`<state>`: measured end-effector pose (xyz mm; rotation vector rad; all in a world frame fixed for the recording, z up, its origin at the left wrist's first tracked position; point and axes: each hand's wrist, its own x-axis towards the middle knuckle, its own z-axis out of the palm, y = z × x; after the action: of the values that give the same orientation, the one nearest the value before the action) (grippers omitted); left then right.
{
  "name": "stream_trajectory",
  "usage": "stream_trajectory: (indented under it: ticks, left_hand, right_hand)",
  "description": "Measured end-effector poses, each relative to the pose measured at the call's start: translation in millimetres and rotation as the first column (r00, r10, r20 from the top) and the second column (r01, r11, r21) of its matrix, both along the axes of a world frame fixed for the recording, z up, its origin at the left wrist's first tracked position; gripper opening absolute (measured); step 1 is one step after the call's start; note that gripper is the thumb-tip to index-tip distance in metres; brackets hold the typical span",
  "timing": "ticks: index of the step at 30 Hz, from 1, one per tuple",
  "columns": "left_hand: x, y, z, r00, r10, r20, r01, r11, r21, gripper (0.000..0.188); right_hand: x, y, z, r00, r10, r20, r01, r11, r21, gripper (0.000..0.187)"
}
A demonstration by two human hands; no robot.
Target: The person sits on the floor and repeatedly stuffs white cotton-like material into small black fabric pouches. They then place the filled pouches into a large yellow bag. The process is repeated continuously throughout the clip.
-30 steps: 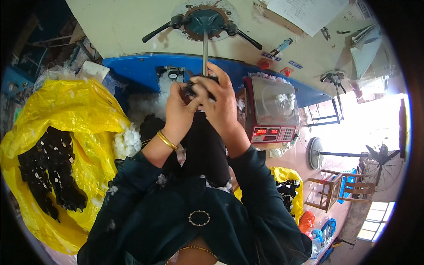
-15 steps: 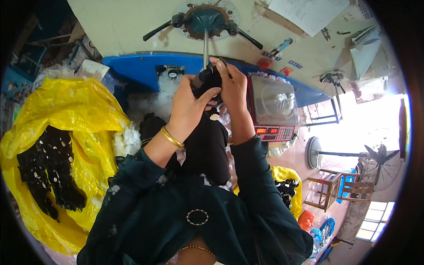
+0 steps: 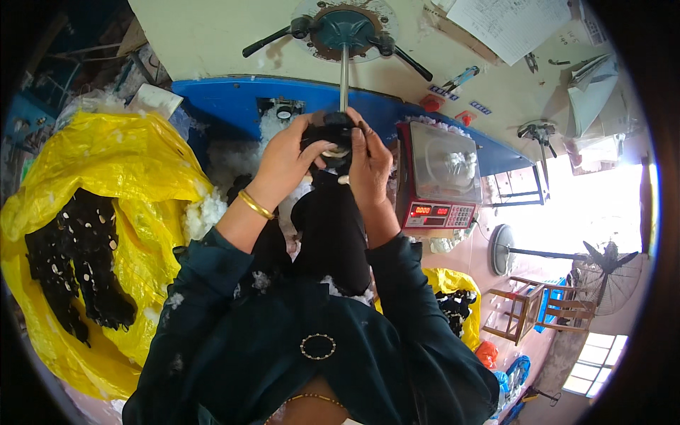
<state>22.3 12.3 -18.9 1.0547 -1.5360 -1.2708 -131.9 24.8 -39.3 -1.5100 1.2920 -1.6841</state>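
A small black plush-like cloth piece with a pale patch sits at the lower end of a thin metal tube, which sticks out of the green round fitting on the machine. My left hand grips its left side, the thumb pressed across the cloth by the patch. On the other side my right hand has its fingers wrapped round the cloth edge and its thumb pointing up. Whether the tube's tip lies inside the cloth is hidden by the fingers.
On the left, a yellow woven sack holds black cloth pieces with pale patches. White fluff lies beside it. A red digital scale stands right of my hands. Two black-handled levers flank the fitting. Farther right are a fan and wooden stools.
Both hands have come slightly down with the cloth and spread apart a little. The pale patch now shows between the thumbs. The whole view has shifted slightly.
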Motion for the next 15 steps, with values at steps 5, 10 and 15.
stream_trajectory:
  ticks: [5, 10, 15]
  left_hand:
    - [25, 1, -1, 0.991, -0.078, -0.109, 0.098, 0.974, 0.203, 0.041]
    - [13, 11, 22, 0.954, -0.028, -0.298, 0.142, 0.919, 0.367, 0.048]
    - [-21, -5, 46, 0.937, 0.06, -0.343, 0.089, 0.91, 0.404, 0.055]
  right_hand:
    - [29, 5, 9, 0.992, 0.08, 0.095, -0.076, 0.996, -0.041, 0.024]
    - [24, 9, 51, 0.999, 0.031, 0.012, -0.033, 0.98, 0.199, 0.028]
    - [-2, -21, 67, 0.953, 0.018, 0.301, -0.114, 0.945, 0.306, 0.034]
